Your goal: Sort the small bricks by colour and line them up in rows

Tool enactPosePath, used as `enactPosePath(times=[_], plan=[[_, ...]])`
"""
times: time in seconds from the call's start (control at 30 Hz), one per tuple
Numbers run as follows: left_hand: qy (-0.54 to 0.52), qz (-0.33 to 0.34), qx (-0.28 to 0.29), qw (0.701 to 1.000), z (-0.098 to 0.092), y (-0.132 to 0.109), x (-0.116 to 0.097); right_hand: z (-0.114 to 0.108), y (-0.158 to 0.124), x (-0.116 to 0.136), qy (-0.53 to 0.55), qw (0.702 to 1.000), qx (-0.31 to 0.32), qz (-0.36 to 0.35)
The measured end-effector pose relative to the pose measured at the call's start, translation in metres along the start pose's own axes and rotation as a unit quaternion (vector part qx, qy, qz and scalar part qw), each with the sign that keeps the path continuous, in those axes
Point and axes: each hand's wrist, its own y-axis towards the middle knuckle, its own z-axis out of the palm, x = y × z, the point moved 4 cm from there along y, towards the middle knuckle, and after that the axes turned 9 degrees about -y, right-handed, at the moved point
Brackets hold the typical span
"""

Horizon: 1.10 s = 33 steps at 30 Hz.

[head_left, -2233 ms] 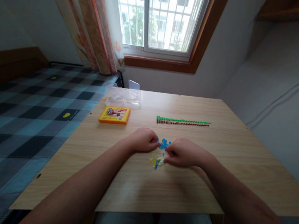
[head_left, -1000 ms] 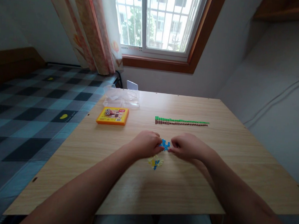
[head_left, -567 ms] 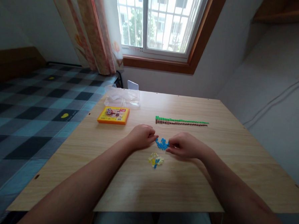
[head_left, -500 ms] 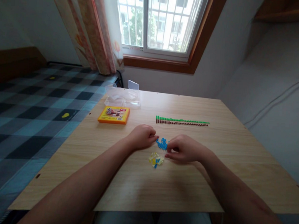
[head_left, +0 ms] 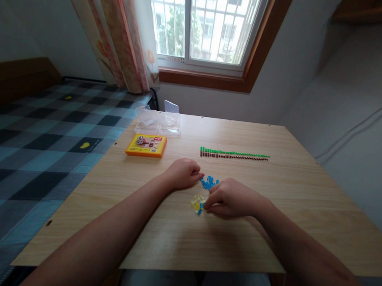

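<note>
A small heap of blue building-block pieces [head_left: 209, 182] lies on the table, between my two hands. Curled in and resting on the wood, my left hand [head_left: 184, 173] has its fingertips at the heap's left edge; what they hold, if anything, is hidden. Nearer to me is a pile of pale yellow pieces [head_left: 197, 203] with a few blue ones [head_left: 201, 207] mixed in. My right hand [head_left: 231, 198] reaches down from the right, thumb and forefinger closed together at that pile's right edge, beside the blue bits. Anything in this pinch is too small to make out.
Farther back, green pieces [head_left: 235, 153] and brown pieces [head_left: 233, 156] lie in two long rows. An orange-yellow box [head_left: 146, 146] and clear plastic containers [head_left: 158, 124] stand at the table's [head_left: 141, 238] far left. A bed [head_left: 65, 153] adjoins on the left.
My right hand has moved down and left, from the blue heap to the yellow pile. The left hand stays at the blue heap. The view has shifted slightly.
</note>
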Motion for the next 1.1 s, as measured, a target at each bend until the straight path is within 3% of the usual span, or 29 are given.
enactPosePath(times=[0.63,0.97,1.1], plan=[[0.018,0.002,-0.003,1.0,0.002,-0.001,0.001,-0.001,-0.001,0.0,-0.014,0.999,-0.03,-0.002],[0.03,-0.002,0.009,0.999,0.0,0.0,0.0,0.003,0.0,0.016,0.015,0.998,0.043,-0.031],[0.03,-0.004,0.01,1.0,0.001,0.0,0.001,0.005,-0.001,0.015,0.003,0.998,0.066,-0.011]])
